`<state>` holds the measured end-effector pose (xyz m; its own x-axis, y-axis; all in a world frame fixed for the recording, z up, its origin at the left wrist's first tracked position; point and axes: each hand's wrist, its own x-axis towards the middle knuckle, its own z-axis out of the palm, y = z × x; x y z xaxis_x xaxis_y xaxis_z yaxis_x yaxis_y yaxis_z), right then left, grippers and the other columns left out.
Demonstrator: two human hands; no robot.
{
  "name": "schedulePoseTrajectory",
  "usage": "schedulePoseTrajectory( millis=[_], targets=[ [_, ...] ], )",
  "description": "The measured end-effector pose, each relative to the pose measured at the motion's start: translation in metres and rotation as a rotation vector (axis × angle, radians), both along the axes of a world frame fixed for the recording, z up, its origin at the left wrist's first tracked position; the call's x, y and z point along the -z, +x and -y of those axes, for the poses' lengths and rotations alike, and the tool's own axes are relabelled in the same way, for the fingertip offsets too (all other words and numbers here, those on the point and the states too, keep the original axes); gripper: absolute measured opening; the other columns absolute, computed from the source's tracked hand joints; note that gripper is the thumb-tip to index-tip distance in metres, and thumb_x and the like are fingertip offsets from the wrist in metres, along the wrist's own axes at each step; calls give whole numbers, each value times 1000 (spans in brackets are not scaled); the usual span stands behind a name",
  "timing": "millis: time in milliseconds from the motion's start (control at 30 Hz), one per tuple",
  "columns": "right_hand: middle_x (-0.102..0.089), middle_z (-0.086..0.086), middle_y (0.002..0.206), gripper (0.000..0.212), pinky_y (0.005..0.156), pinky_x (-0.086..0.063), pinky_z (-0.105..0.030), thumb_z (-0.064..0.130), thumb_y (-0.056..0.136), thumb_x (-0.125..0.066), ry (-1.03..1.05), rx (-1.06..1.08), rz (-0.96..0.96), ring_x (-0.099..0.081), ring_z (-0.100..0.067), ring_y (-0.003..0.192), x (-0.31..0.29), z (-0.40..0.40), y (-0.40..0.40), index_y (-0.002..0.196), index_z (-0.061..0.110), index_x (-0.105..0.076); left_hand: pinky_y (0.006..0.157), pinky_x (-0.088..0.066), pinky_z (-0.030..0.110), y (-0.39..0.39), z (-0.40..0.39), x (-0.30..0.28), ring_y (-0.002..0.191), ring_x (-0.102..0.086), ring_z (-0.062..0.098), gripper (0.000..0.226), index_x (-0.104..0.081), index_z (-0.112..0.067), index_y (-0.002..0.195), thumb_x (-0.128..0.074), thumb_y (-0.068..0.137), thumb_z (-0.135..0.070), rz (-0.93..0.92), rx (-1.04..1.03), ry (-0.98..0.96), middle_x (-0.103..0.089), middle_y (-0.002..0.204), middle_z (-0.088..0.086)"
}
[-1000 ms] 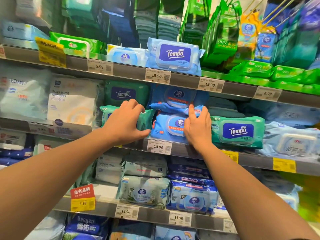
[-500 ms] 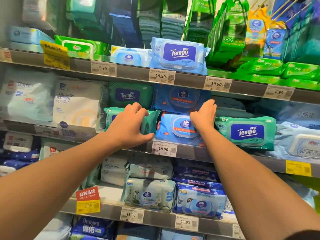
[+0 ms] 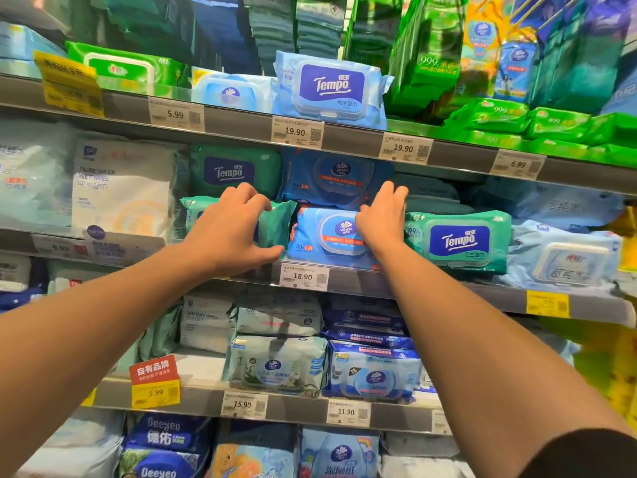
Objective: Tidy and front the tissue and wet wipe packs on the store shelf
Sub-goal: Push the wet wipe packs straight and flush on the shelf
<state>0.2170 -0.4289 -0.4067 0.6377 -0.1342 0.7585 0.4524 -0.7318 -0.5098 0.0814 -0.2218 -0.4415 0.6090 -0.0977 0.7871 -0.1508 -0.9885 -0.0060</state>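
Shelf (image 3: pixel 362 281), left hand (image 3: pixel 227 232) hiding green pack (image 3: pixel 275 222)

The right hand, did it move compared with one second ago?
Yes. The right hand moved upward: earlier its wrist sat near the white 18.90 price tag; now it grips the top-right edge of the blue Vinda wet-wipe pack.
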Motion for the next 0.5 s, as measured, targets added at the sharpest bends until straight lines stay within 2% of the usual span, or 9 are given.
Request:
schedulePoseTrajectory(
  millis=[233,400,500],
  targets=[
    [-40,-16,123,41,92,-45,-46,22,87,-64,-197,-88,71,-47,-36,113,11,29,-16,119,3,-48,91,-47,47,5,18,-1,106,-46,27,68,-56,-13,122,-78,69,-51,13,49,-2,-49,117,6],
    [-48,-12,124,65,100,-38,-42,33,76,-71,-397,-35,196,-44,-32,117,8,76,-24,132,8,-51,92,-47,46,12,28,3,106,-46,26,70,-56,-12,122,-77,68,-53,1,61,-2,-49,116,6],
    [-45,-10,133,93,107,-33,-41,50,67,-78,-613,61,112,-40,-30,127,8,118,-21,143,11,-42,89,-48,47,18,37,5,103,-46,25,64,-57,-13,117,-79,68,-48,3,93,-17,-49,112,5]
  ],
)
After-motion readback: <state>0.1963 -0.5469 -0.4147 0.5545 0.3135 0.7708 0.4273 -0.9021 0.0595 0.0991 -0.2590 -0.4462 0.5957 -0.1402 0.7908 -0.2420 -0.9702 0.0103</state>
